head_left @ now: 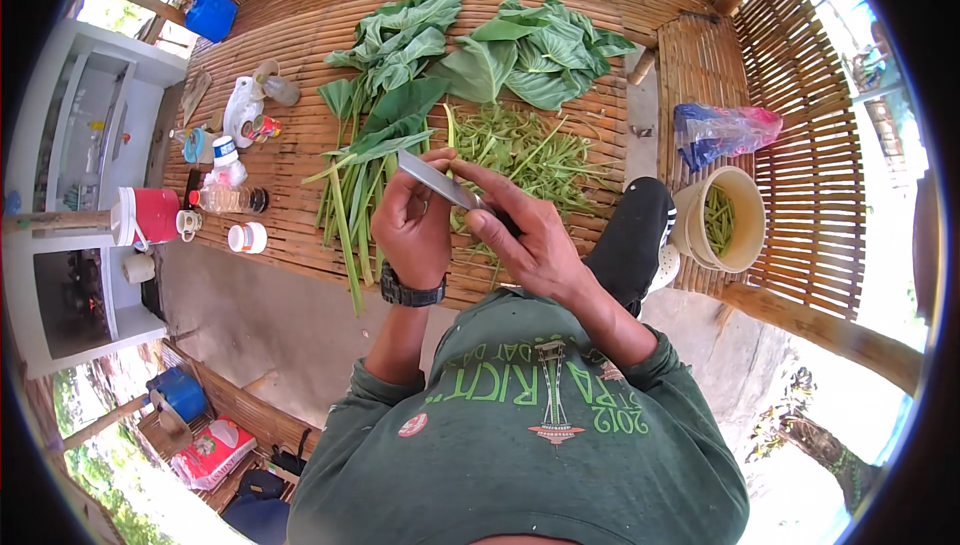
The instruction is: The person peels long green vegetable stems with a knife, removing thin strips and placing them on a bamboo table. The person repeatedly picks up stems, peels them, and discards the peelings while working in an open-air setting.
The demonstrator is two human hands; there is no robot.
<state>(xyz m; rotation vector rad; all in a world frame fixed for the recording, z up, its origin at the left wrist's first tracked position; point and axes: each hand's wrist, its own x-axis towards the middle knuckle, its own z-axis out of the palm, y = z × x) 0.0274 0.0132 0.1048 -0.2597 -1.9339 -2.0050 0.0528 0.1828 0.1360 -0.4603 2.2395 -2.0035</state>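
Note:
My right hand [530, 235] is wrapped round the dark handle of a knife [437, 181], whose blade slants up and left across my left hand. Fingers curled, my left hand [413, 225] is closed just behind the blade, and a thin green stalk [450, 128] rises from its fingertips. Its lower part is hidden by the hands and blade. Long green leaf stalks [345, 235] lie to the left of that hand. Beyond both hands is a heap of cut green stalk pieces [530, 150]. Large green leaves [540, 55] are piled at the far side.
The bamboo slat platform [290, 65] bears bottles [232, 199] and a white jar [247, 238] at left. A red-and-white jug [140, 216] stands beside them. At right are a cream bucket [745, 245] with green pieces inside, my bent leg [635, 235] and a plastic bag [722, 133].

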